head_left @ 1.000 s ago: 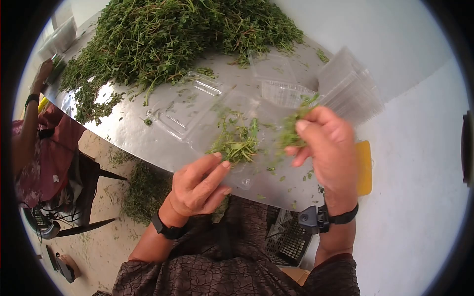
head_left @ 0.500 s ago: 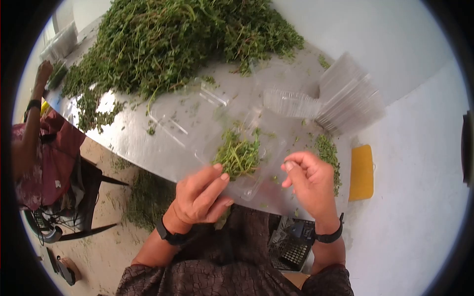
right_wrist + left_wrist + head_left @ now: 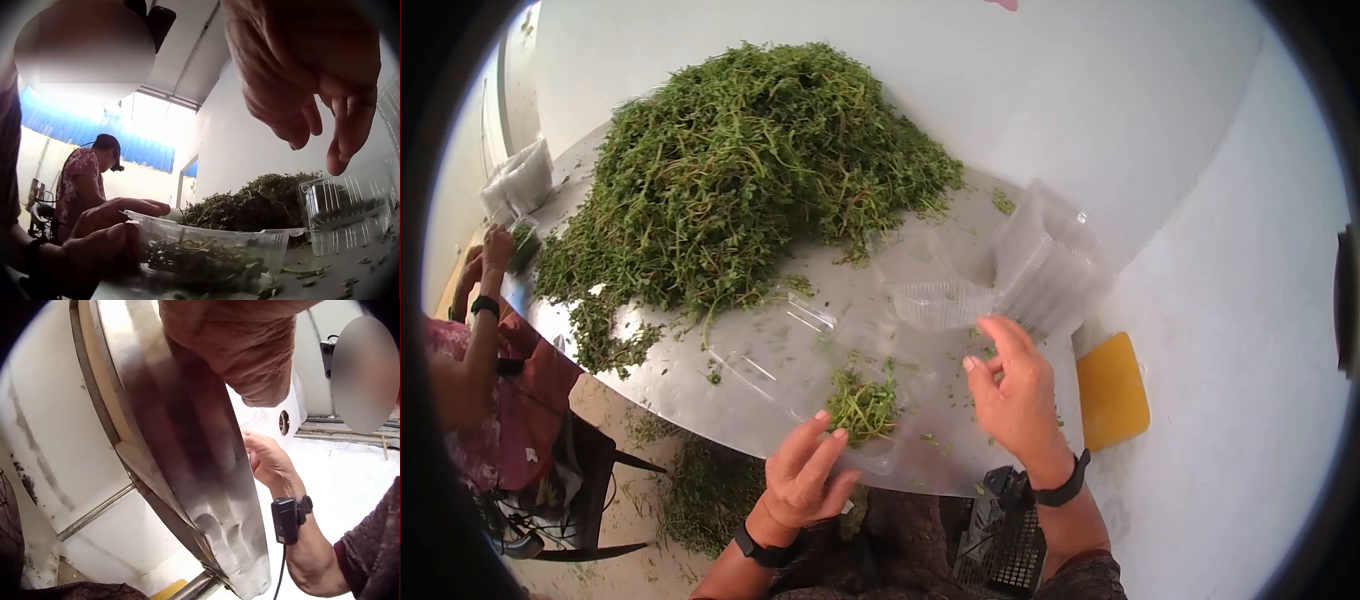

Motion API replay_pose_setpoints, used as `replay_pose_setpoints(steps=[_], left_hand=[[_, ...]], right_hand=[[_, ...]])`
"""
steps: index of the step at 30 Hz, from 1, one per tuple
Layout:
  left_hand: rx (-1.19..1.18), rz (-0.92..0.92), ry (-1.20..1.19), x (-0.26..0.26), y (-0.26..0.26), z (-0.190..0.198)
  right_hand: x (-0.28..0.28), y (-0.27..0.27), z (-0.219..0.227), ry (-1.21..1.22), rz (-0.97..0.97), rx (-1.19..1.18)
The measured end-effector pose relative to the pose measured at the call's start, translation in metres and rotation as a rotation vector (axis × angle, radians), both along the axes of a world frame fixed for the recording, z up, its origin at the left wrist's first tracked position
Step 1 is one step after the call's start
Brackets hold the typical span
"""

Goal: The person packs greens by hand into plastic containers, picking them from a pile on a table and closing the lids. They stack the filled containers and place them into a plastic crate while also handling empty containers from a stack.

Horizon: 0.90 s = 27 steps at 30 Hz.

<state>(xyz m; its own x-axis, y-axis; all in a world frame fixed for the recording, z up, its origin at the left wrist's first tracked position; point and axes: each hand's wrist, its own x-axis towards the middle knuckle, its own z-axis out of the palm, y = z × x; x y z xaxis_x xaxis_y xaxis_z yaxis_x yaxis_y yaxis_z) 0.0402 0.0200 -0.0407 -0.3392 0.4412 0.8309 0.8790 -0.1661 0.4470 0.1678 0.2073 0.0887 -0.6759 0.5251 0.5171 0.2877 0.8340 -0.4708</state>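
A clear plastic container with a clump of green sprigs in it lies near the table's front edge. My left hand holds its near left side, fingers over the rim and thumb against the outside wall. My right hand hangs above the table to the right of the container, with nothing in it, fingers slightly bent and apart from the thumb. It is close to a stack of clear containers. In the left wrist view the table edge hides the container.
A large heap of greens covers the back of the metal table. An empty clear container sits by the stack. A yellow board is past the right edge. Another person's arm is at far left.
My right hand held a bunch of sprigs a second ago and is now empty, its fingers more spread. My left hand has stayed at the container. The head view has tilted upward.
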Motion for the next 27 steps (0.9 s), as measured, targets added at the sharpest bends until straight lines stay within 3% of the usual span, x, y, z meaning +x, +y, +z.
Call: replay_pose_setpoints(steps=[7, 13, 19, 27], left_hand=[[-0.090, -0.004, 0.051, -0.002, 0.001, 0.011], [-0.038, 0.013, 0.106, -0.001, 0.001, 0.006], [-0.028, 0.028, 0.124, -0.001, 0.003, 0.005], [-0.035, 0.040, 0.138, -0.003, 0.001, 0.005]], right_hand=[[-0.035, 0.040, -0.003, -0.229, 0.030, 0.408], [-0.050, 0.059, -0.023, -0.435, 0.035, 0.360], [-0.064, 0.065, -0.017, -0.279, -0.043, 0.438], [-0.097, 0.091, -0.010, -0.301, -0.226, 0.515]])
